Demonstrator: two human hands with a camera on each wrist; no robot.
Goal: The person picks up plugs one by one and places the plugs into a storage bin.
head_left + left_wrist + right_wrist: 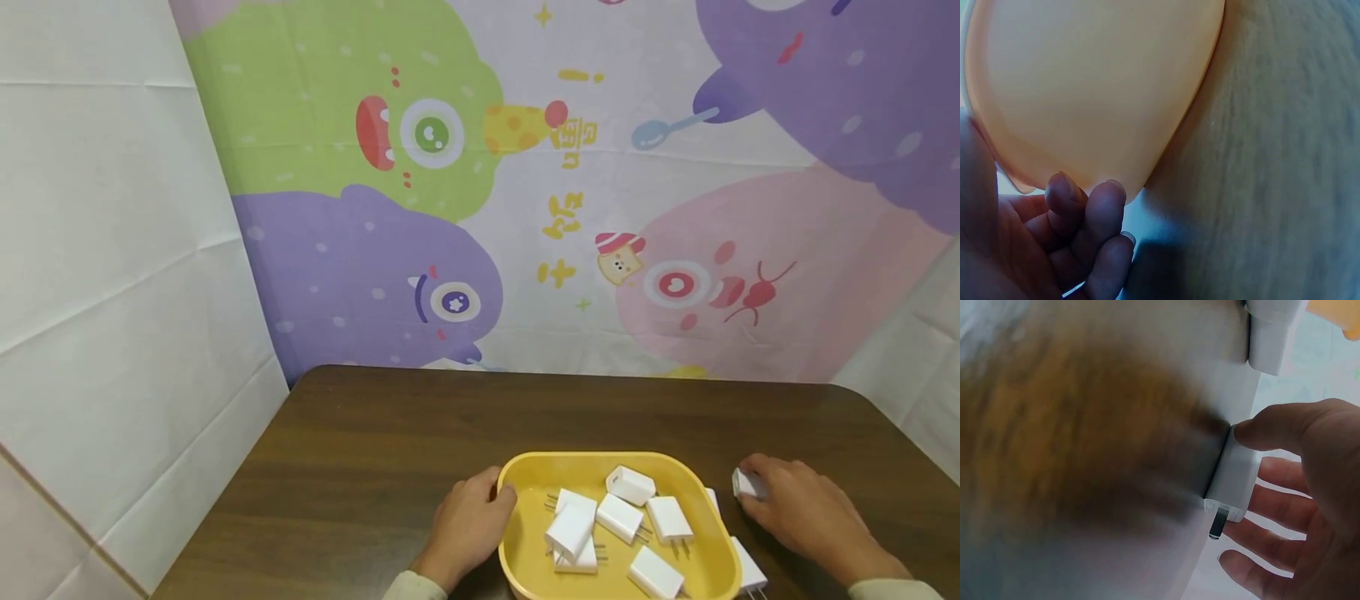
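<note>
A yellow plastic basin stands on the table near its front edge, with several white charger plugs lying loose in it. My left hand grips the basin's left rim, its fingers bent against the outer wall in the left wrist view. To the right of the basin, my right hand holds another white charger between thumb and fingers, low over the tabletop. A metal prong sticks out of its end in the right wrist view.
Beside the basin's right wall, a white charger lies on the table, and a second one is partly hidden behind the rim. The dark wooden table reaches back to a cartoon-printed cloth. A white panel stands at the left.
</note>
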